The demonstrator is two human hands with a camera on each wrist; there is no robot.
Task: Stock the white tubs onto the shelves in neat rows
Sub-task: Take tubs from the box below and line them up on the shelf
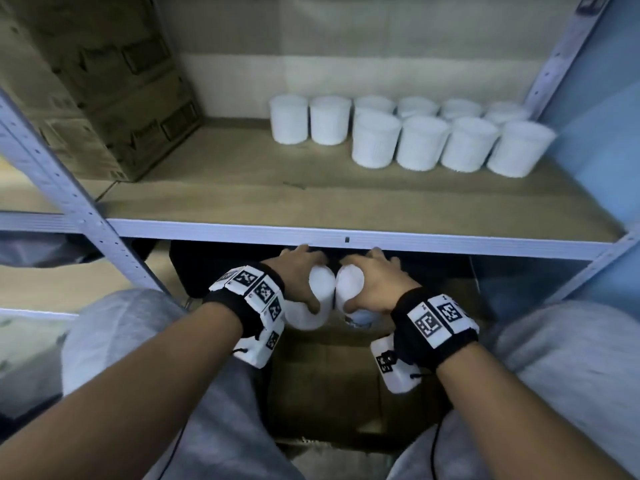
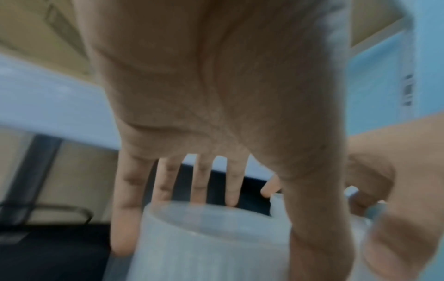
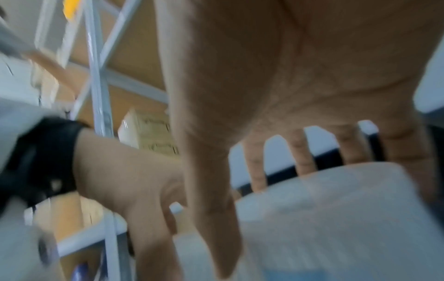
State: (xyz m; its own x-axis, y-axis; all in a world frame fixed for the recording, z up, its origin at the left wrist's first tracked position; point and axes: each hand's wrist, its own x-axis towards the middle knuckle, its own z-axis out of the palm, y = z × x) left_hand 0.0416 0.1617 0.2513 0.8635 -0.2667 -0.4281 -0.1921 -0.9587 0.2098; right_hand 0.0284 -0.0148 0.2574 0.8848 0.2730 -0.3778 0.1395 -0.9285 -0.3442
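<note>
Below the shelf edge (image 1: 346, 237), two white tubs touch side by side: left hand (image 1: 294, 271) wraps fingers & thumb round the left tub (image 1: 320, 278), right hand (image 1: 377, 282) likewise grips the right tub (image 1: 349, 282). Ten stocked tubs (image 1: 422, 143) stand in two rows on shelf's right; cardboard box (image 1: 104, 81) at left.

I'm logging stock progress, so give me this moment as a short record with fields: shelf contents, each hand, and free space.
shelf: wooden shelf board with pale metal frame
tubs on shelf: ten white ribbed plastic tubs, six behind, four in front, at the right
left hand: grips one white tub below the shelf
right hand: grips another white tub, touching the first
free space: front row left of the tubs
other: brown cardboard box at shelf's left
</note>
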